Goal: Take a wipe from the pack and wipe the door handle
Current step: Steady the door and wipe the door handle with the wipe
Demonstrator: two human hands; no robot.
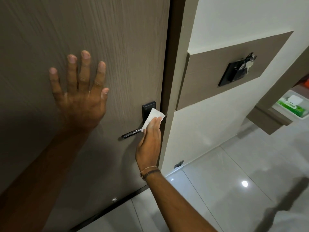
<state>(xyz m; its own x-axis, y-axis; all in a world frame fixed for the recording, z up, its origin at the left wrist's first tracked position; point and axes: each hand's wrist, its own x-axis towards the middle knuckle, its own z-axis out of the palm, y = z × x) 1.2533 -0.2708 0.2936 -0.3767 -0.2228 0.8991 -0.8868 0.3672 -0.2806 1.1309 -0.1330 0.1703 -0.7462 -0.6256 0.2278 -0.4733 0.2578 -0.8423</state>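
A white wipe [153, 118] is pressed flat against the black lock plate [148, 107] of the brown door [117, 47], under the fingers of my right hand [149, 142]. The wipe covers the inner end of the chrome lever handle [131, 133], whose free end points left. My left hand [80, 92] lies flat on the door, fingers spread, up and to the left of the handle. The green wipe pack [291, 106] sits in a white tray at the far right.
The door frame [173, 81] runs just right of the handle. On the wall panel hangs a black card holder with keys [237, 72]. A white tray [284, 114] rests on a ledge at the right. Glossy floor tiles [217, 181] lie below.
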